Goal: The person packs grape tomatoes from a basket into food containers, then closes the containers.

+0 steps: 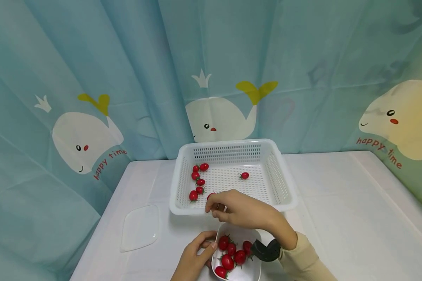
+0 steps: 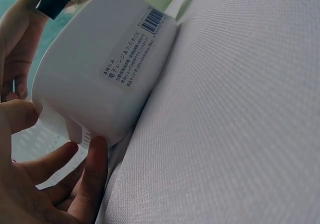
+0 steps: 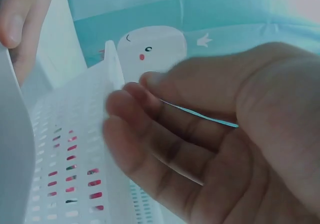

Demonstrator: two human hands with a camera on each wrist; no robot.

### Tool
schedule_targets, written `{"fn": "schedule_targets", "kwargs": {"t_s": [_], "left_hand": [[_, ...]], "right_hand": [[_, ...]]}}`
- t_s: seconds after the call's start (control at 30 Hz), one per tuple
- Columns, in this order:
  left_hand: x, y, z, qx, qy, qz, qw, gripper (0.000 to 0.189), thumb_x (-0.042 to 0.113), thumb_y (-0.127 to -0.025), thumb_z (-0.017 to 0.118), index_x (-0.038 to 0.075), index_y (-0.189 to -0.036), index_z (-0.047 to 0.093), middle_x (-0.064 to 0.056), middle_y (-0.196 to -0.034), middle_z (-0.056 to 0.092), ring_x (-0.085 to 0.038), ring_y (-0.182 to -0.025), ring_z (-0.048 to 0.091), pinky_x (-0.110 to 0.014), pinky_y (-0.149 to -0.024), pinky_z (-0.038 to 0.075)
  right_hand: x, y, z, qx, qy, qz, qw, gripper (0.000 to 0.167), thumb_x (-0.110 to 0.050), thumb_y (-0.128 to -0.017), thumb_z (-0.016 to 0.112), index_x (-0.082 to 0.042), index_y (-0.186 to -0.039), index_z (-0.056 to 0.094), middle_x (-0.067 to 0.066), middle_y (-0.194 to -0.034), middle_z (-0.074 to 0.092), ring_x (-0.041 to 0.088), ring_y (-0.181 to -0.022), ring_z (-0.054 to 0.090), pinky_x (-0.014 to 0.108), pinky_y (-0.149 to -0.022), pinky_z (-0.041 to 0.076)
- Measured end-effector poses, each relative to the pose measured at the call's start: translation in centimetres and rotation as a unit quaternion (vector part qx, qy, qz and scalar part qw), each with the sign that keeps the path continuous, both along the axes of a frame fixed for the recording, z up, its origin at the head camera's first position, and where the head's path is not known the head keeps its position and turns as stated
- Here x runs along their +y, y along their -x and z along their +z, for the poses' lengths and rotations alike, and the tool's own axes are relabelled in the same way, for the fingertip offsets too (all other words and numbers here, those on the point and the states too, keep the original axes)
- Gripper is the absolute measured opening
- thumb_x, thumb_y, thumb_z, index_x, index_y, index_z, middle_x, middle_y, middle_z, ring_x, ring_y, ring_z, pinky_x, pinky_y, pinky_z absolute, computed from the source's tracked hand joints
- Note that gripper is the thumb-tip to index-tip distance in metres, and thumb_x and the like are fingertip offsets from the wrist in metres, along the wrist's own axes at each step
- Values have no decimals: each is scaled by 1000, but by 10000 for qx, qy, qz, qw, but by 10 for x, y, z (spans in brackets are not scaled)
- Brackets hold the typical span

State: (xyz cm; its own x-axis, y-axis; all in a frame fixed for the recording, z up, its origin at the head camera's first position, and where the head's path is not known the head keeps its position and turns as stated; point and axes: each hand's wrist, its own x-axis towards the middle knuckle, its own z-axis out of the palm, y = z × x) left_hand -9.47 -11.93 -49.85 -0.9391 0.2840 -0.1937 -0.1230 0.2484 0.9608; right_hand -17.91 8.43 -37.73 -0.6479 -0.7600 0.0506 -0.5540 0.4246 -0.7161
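Note:
My left hand [image 1: 197, 253] grips a white plastic food container [image 2: 95, 49] by its left side, thumb at the rim and fingers against the outer wall. Several red cherry tomatoes [image 1: 227, 262] with green stems lie inside the container. My right hand [image 1: 237, 208] is above the near rim of a white slotted basket [image 1: 228, 146], palm down. In the right wrist view its fingers [image 3: 130, 144] are loosely bent toward the thumb, and no tomato shows between them. More cherry tomatoes [image 1: 195, 175] lie mostly along the basket's left side; one is partly hidden behind the right hand.
A clear plastic lid [image 1: 140, 228] lies on the white tablecloth [image 1: 337, 218] left of the container. Behind the table hangs a blue curtain [image 1: 144, 58] with whale prints. A black strap [image 1: 266, 250] circles the right wrist.

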Motion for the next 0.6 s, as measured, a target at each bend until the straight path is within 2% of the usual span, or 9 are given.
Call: {"fn": "schedule_targets", "kwargs": {"t_s": [0.27, 0.37, 0.47, 0.6], "left_hand": [[1, -1, 2, -1, -16, 12, 10000, 52, 38, -103, 62, 1, -141, 60, -12, -108, 76, -8, -87, 66, -20, -69, 56], [1, -1, 2, 7, -8, -2, 10000, 52, 38, -103, 62, 1, -140, 60, -12, -109, 76, -8, -89, 66, -20, -69, 56], [1, -1, 2, 39, 37, 4, 10000, 52, 38, -103, 62, 1, -140, 60, -12, -108, 76, -8, -88, 66, -20, -70, 56], [2, -1, 2, 37, 68, 36, 10000, 52, 38, -103, 63, 1, -139, 60, -12, -108, 76, -8, -89, 65, -20, -69, 56]], "right_hand": [[5, 3, 2, 215, 185, -102, 9995, 14, -4, -101, 63, -11, -107, 73, 4, -103, 74, 4, -87, 63, 20, -80, 58], [9, 6, 1, 374, 180, -274, 9988, 14, -5, -101, 64, -13, -108, 73, 1, -105, 75, 5, -91, 65, 22, -84, 58], [13, 10, -2, 625, 110, -559, 9964, 15, -7, -101, 64, -14, -112, 72, -2, -109, 75, 11, -98, 67, 30, -91, 59], [20, 17, -9, 816, -136, -1097, 9905, 25, -10, -101, 64, -10, -125, 67, 4, -124, 71, 25, -118, 67, 46, -105, 55]]}}
